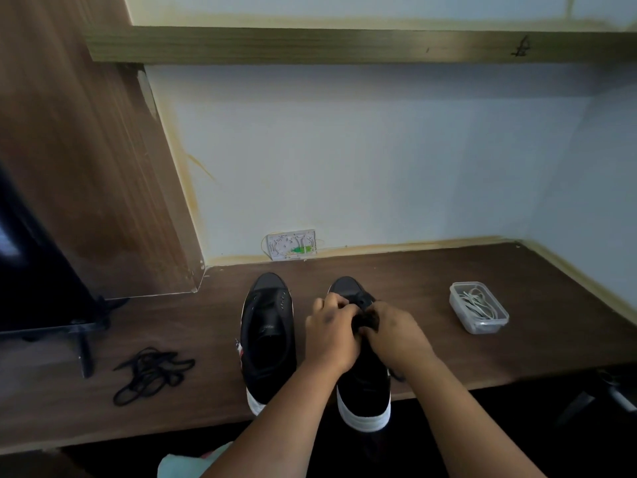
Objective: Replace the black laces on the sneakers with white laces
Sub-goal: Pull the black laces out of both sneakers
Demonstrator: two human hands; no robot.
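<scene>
Sneakers stand side by side at lower centre of the frame on a brown desk (448, 339), toes toward the wall. Left shoe (268, 339) has bare eyelets. Both hands, left hand (332, 334) and right hand (396, 334), pinch the black lace (366, 317) over the right shoe (363, 384). Loose laces (151, 374) lie lower left; white laces fill a tub (478, 307) at right. No writing is legible.

Black sneakers (269, 339) with white soles, brown desk (448, 339), white laces (477, 305).
</scene>
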